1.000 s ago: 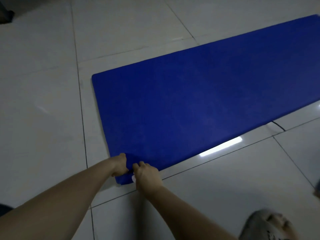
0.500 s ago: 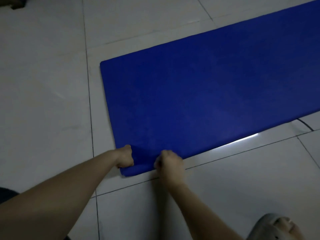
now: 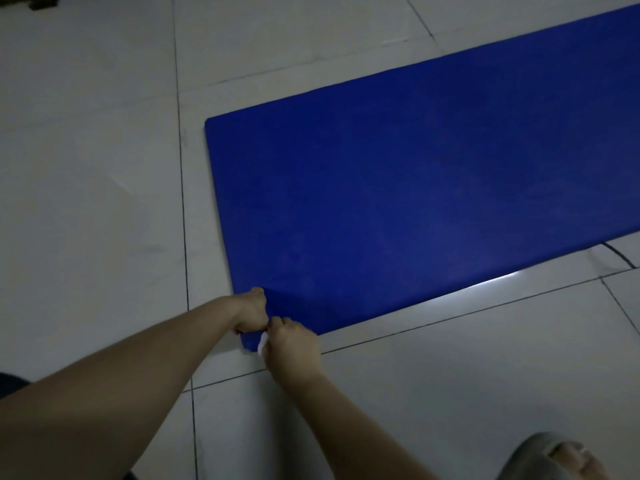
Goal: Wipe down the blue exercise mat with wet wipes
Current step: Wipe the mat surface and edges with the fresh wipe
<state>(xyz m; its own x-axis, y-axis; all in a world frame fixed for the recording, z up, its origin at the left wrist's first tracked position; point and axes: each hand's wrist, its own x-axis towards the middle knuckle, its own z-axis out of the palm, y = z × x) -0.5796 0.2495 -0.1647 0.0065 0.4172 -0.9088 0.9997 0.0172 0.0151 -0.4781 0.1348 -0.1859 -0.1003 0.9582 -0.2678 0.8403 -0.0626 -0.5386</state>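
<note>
Blue exercise mat [image 3: 415, 202], lying flat on the pale tiled floor [image 3: 86, 202] and running away from your grip toward the upper right. Only the corner where your two hands meet is raised into a shallow fold. Your left hand [image 3: 251, 311] curls round the short edge at that corner and holds it up. Your right hand [image 3: 294, 344], touching the left, is closed over a white wet wipe [image 3: 262, 344]; only a small crumpled scrap of it shows, against the corner's edge.

By this evidence the wiping is at the corner edge. The broad surface beyond the grip shows no wet streaks in the dim light, so most of it is probably left to do.

The mat is a thick slab with rounded corners and a matt, finely grained skin. The tiles are glossy, with dark grout lines. A thin dark cable [image 3: 620, 256] emerges from under the long edge, well to the right of your grip.
</note>
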